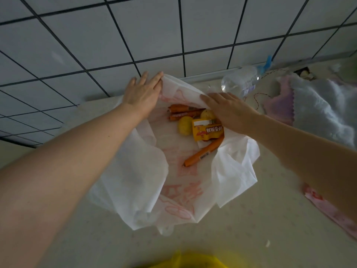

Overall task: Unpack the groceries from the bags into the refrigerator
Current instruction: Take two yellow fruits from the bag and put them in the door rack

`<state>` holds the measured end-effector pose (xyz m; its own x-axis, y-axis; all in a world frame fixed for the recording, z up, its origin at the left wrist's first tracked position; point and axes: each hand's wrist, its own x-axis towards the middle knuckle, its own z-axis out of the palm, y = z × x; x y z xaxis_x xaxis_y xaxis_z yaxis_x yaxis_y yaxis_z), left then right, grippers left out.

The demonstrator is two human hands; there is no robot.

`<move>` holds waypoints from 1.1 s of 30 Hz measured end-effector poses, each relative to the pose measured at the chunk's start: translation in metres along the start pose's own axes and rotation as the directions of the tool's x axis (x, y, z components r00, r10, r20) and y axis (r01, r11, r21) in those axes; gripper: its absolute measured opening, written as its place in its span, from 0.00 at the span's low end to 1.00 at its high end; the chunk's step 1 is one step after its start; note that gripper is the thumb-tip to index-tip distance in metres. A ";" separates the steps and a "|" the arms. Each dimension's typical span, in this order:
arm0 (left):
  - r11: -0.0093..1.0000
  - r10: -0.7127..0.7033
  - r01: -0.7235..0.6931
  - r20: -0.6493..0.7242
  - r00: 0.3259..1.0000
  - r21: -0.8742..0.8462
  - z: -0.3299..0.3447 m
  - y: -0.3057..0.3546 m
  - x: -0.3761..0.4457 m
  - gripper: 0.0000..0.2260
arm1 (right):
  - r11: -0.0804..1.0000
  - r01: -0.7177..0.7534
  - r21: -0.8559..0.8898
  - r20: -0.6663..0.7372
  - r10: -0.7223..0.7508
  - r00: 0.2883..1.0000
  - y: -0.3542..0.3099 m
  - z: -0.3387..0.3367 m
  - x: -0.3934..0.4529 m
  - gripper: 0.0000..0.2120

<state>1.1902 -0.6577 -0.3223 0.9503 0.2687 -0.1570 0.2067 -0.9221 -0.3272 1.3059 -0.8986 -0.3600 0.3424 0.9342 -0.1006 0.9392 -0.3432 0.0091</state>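
Observation:
A white plastic bag with red print lies spread wide on the pale countertop. Inside it I see several orange sausages, one longer sausage, two yellow round fruits or potatoes and a yellow snack packet. My left hand presses the bag's far rim outward with straight fingers. My right hand lies palm down on the bag's far flap, just above the packet. Both thumbs are hidden.
A tiled wall rises right behind the counter. A clear water bottle lies at the back right, next to purple and white cloths. Another printed bag lies at the right edge, and something yellow at the bottom.

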 end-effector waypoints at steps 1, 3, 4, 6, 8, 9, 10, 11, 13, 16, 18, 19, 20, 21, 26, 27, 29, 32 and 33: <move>1.000 0.002 -0.002 -0.009 1.000 -0.002 0.001 -0.001 0.002 0.29 | 1.000 0.016 0.027 -0.014 -0.016 1.000 0.002 0.000 0.000 0.30; 1.000 0.015 -0.015 0.005 1.000 -0.024 0.004 -0.001 0.004 0.29 | 0.998 0.009 0.055 -0.055 -0.006 0.998 0.006 -0.002 -0.002 0.33; 0.998 0.029 -0.027 0.035 0.999 -0.049 0.005 0.002 0.004 0.28 | 0.999 0.010 0.041 -0.094 -0.006 0.996 0.008 -0.002 -0.004 0.33; 0.989 0.086 -0.070 0.127 0.988 -0.127 0.009 0.013 0.002 0.23 | 0.997 0.061 0.041 -0.151 -0.054 0.987 0.008 -0.006 -0.008 0.26; 0.973 0.141 -0.100 0.190 0.972 -0.210 0.014 0.029 -0.004 0.21 | 0.987 0.163 0.014 -0.165 -0.158 0.974 0.008 -0.005 -0.010 0.18; 0.963 0.158 -0.110 0.185 0.970 -0.246 0.017 0.035 -0.007 0.22 | 0.976 0.215 0.014 -0.161 -0.210 0.964 0.007 -0.004 -0.010 0.18; 0.952 0.165 -0.114 0.162 0.973 -0.284 0.019 0.040 -0.011 0.22 | 0.966 0.257 -0.017 -0.155 -0.256 0.954 0.007 -0.002 -0.010 0.16; 0.940 0.165 -0.113 0.140 0.976 -0.320 0.021 0.044 -0.014 0.24 | 0.956 0.294 -0.013 -0.167 -0.292 0.942 0.009 0.004 -0.010 0.15; 0.920 0.171 -0.119 0.107 0.980 -0.374 0.025 0.047 -0.022 0.28 | 0.961 0.275 0.025 -0.150 -0.268 0.952 0.013 0.008 -0.010 0.19; 0.895 0.225 -0.179 0.066 0.972 -0.409 0.026 0.050 -0.032 0.34 | 0.976 0.194 0.098 -0.134 -0.180 0.975 0.011 0.009 -0.010 0.22; 0.884 0.278 -0.249 0.018 0.960 -0.397 0.026 0.052 -0.036 0.34 | 0.979 0.169 0.115 -0.103 -0.158 0.982 0.010 0.009 -0.009 0.23; 0.885 0.311 -0.290 -0.001 0.950 -0.363 0.028 0.052 -0.036 0.34 | 0.978 0.171 0.117 -0.091 -0.161 0.983 0.009 0.009 -0.008 0.23; 0.894 0.336 -0.320 -0.003 0.942 -0.315 0.030 0.052 -0.036 0.34 | 0.978 0.175 0.113 -0.077 -0.167 0.983 0.009 0.007 -0.007 0.23; 0.905 0.347 -0.331 0.014 0.938 -0.267 0.033 0.054 -0.036 0.34 | 0.978 0.184 0.103 -0.065 -0.178 0.982 0.010 0.007 -0.006 0.23; 0.930 0.219 -0.186 0.071 0.973 -0.318 0.036 0.067 -0.035 0.36 | 0.988 0.148 0.039 0.004 -0.148 0.989 0.007 0.000 0.000 0.24; 0.929 0.192 -0.158 0.071 0.979 -0.335 0.036 0.069 -0.035 0.35 | 0.990 0.131 0.053 0.025 -0.132 0.991 0.005 -0.001 0.003 0.25; 0.924 0.151 -0.124 0.047 0.987 -0.361 0.035 0.072 -0.034 0.32 | 0.993 0.099 0.063 0.081 -0.104 0.991 0.002 -0.006 0.008 0.26; 0.902 0.131 -0.110 0.021 0.991 -0.416 0.036 0.073 -0.034 0.27 | 0.997 0.067 0.031 0.173 -0.071 0.982 -0.002 -0.012 0.013 0.29; 0.894 0.131 -0.107 0.028 0.991 -0.434 0.037 0.072 -0.035 0.27 | 0.998 0.060 0.025 0.197 -0.064 0.978 -0.005 -0.015 0.014 0.29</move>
<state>1.1628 -0.7237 -0.3752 0.9625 0.1527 -0.2243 0.1846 -0.9744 0.1286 1.3068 -0.8824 -0.3463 0.2700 0.9166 -0.2950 0.9571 -0.2888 -0.0214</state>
